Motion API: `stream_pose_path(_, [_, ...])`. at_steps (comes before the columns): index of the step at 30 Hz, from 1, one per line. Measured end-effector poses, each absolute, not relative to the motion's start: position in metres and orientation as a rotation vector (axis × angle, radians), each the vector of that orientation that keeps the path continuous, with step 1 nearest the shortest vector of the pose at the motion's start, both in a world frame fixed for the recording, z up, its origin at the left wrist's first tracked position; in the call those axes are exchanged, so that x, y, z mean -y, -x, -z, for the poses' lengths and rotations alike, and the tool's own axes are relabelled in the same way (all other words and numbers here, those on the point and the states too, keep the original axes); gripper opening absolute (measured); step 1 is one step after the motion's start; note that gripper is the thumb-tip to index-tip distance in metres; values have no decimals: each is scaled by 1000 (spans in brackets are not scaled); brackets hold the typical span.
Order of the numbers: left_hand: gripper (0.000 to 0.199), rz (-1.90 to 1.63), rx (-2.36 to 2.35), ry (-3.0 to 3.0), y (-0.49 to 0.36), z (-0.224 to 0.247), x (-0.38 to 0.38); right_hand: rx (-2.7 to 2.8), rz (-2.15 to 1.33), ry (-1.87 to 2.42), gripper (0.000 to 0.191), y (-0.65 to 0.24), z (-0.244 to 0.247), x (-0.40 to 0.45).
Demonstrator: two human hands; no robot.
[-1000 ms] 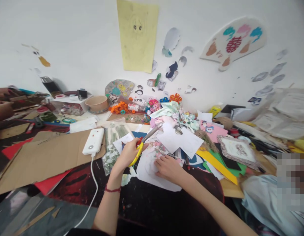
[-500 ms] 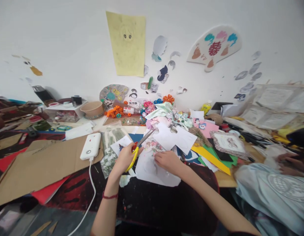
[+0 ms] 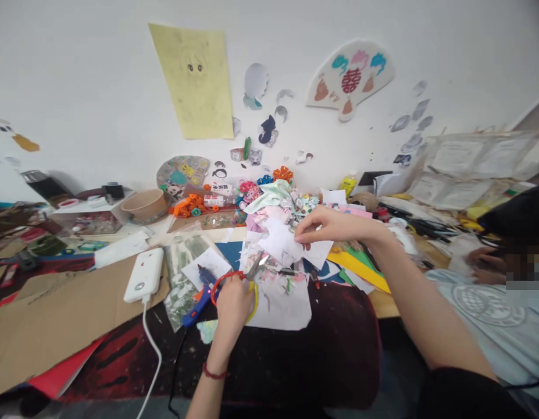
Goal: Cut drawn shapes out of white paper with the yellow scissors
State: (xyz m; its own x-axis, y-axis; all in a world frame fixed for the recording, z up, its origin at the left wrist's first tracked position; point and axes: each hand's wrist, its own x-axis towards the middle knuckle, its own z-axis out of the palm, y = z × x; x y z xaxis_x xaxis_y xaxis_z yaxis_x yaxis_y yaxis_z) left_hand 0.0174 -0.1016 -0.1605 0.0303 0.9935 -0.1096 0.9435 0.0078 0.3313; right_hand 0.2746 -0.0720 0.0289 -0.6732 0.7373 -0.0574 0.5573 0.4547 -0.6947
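My left hand [image 3: 234, 302] is closed round the scissors [image 3: 253, 269], which have a red and a yellow handle; their blades point up and away over paper scraps. My right hand [image 3: 318, 227] is raised above the pile, thumb and fingers pinched together at the edge of a white paper piece [image 3: 280, 241]. Whether that paper is in the pinch, I cannot make out. Beneath both hands lies a larger white sheet [image 3: 282, 305] with bits of clear film and small scraps on it. A blue glue gun [image 3: 198, 305] lies left of the scissors.
A white power bank [image 3: 143, 274] with a cable rests on brown cardboard [image 3: 77, 317] at left. Cloth scraps [image 3: 273, 198] and orange pompom-like flowers [image 3: 188, 206] are heaped along the wall. A yellow strip [image 3: 360, 270] lies at right, near another person [image 3: 478, 314].
My right hand has lifted off the large sheet and moved up and away to the small white papers. The scissors have shifted nearer and right in the picture, and the glue gun shows more.
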Motion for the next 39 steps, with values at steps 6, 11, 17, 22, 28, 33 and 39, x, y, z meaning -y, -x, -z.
stream_pose_path(6, [35, -181, -2057, -2106, -28, 159, 104, 2645, -1063, 1133, 27, -276, -60, 77])
stream_pose_path(11, [29, -284, -2051, -2234, -28, 152, 114, 2726, -1026, 1196, 28, -278, -62, 67])
stream_pose_path(17, [17, -559, -1892, -2228, -24, 128, 114, 2736, -1030, 1220, 24, -273, -64, 66])
stream_pose_path(22, [29, -917, -1438, -2138, -34, 84, 105, 2781, -936, 1243, 25, -265, -67, 69])
stream_pose_path(28, [28, -1080, -1075, -2033, -49, 53, 102, 2817, -896, 1244, 25, -257, -66, 72])
stream_pose_path(33, [24, -1109, -1003, -1945, -55, 59, 102, 2840, -889, 1225, 24, -256, -60, 71])
stream_pose_path(39, [23, -1193, -1007, -1833, -59, 61, 100, 2786, -909, 1215, 30, -258, -61, 70])
